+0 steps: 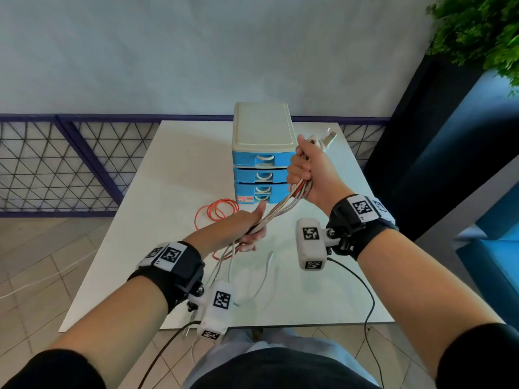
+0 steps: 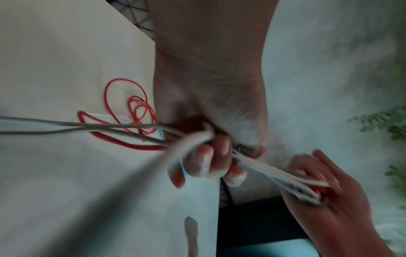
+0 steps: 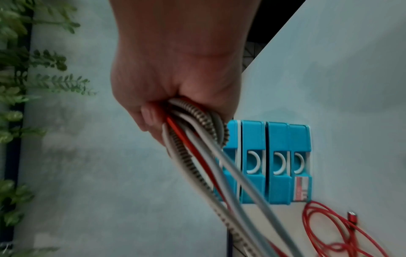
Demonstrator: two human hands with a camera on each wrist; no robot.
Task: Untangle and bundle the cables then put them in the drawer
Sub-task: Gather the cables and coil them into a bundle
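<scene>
A bundle of white, red and braided cables (image 1: 283, 204) stretches taut between my two hands above the white table (image 1: 174, 164). My right hand (image 1: 306, 169) grips its upper end in a fist, a USB plug (image 1: 330, 137) sticking out on top; the right wrist view shows the cables (image 3: 197, 144) leaving the fist (image 3: 167, 104). My left hand (image 1: 252, 231) grips the lower part, fingers curled round the strands (image 2: 197, 140), with my right hand (image 2: 325, 187) further along. Loose ends trail down to the table. Red cable loops (image 1: 217, 211) lie by the drawer unit (image 1: 262, 153), whose blue drawers look closed.
The drawer unit (image 3: 274, 161) stands mid-table toward the back. A wire-mesh fence (image 1: 56, 164) runs behind the table. A dark pillar and green plant (image 1: 483, 32) are at the right. Black camera leads (image 1: 368, 304) hang from my wrists over the table's front edge.
</scene>
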